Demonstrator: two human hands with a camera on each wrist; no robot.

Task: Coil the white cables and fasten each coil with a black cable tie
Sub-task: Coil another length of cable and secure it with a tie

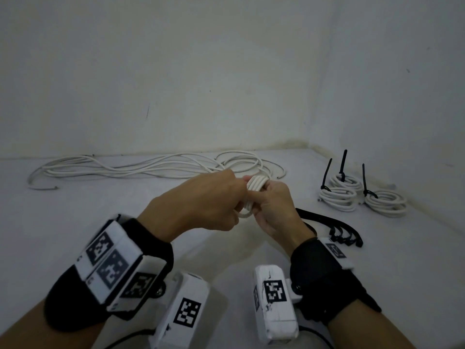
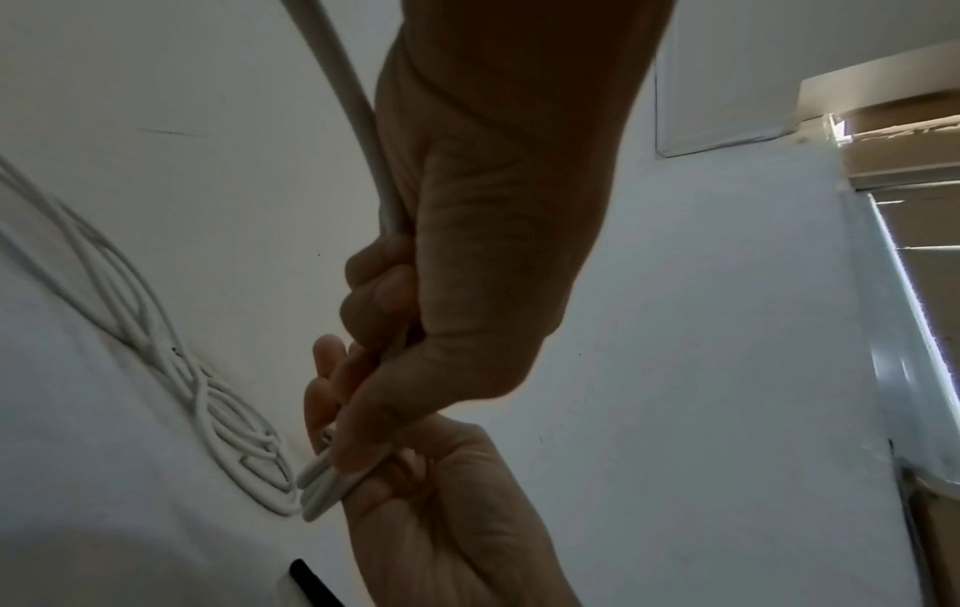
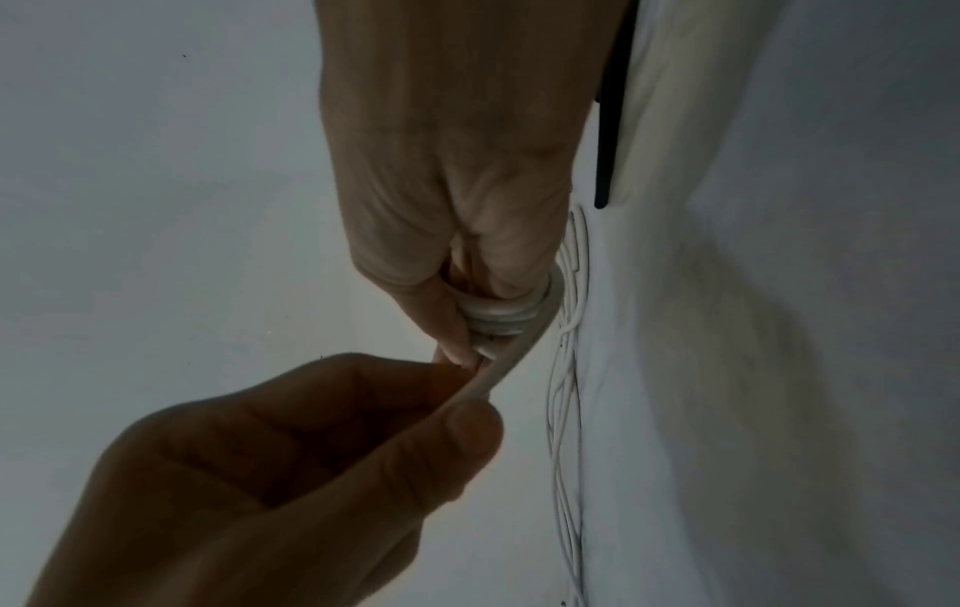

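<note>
Right hand (image 1: pixel 273 207) gripping white cable coil (image 1: pixel 255 183); left hand (image 1: pixel 201 202) pinching free strand, winding. Cable judged light, springy; holding across all turns advised.

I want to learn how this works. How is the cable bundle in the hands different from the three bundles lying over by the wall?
The coil in the hands has no tie; each of the three finished coils has a black cable tie sticking up. The held coil is wound round the right hand, with the left hand gripping its cable; the finished ones lie flat on the floor, untouched. All are white cable.
</note>
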